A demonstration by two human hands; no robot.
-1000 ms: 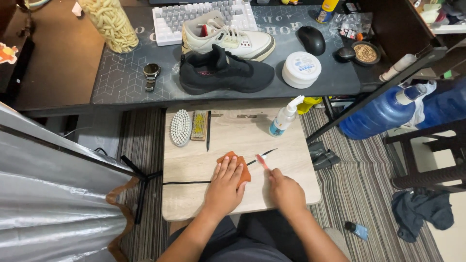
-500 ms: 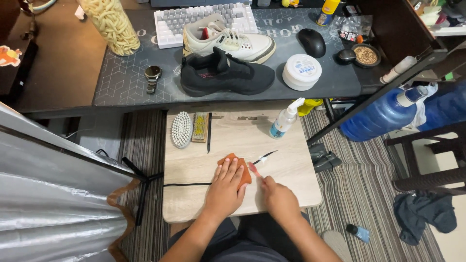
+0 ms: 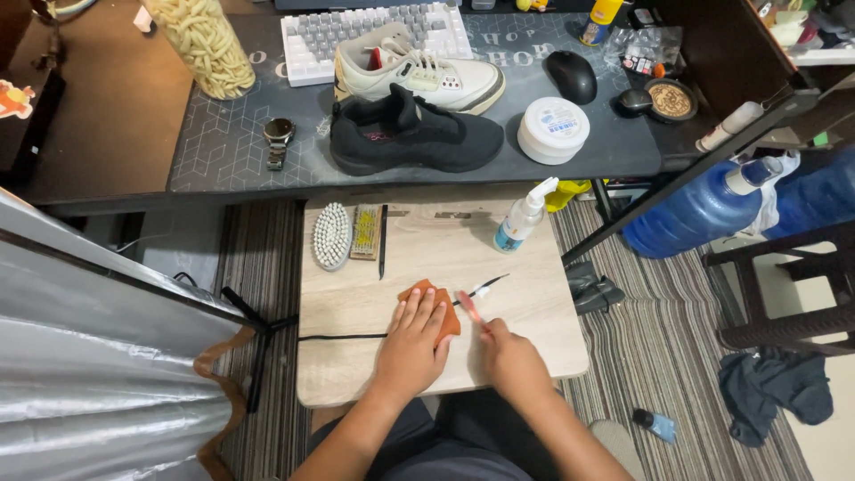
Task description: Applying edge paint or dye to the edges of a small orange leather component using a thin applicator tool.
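My left hand lies flat, fingers apart, pressing an orange cloth onto the small wooden table. A black shoelace runs from the table's left edge under that hand; its white-tipped end comes out to the right of the cloth. My right hand sits just right of the left hand and grips a small pink-handled brush, whose tip rests by the cloth's right edge, over the lace.
A white oval brush, a wooden brush, a thin black tool and a spray bottle lie at the table's far side. On the desk beyond: a black shoe, white sneaker, white tub and watch. A blue water jug stands right.
My right hand with the pink brush has shifted a little left, closer to the cloth. The left hand stays on the cloth.
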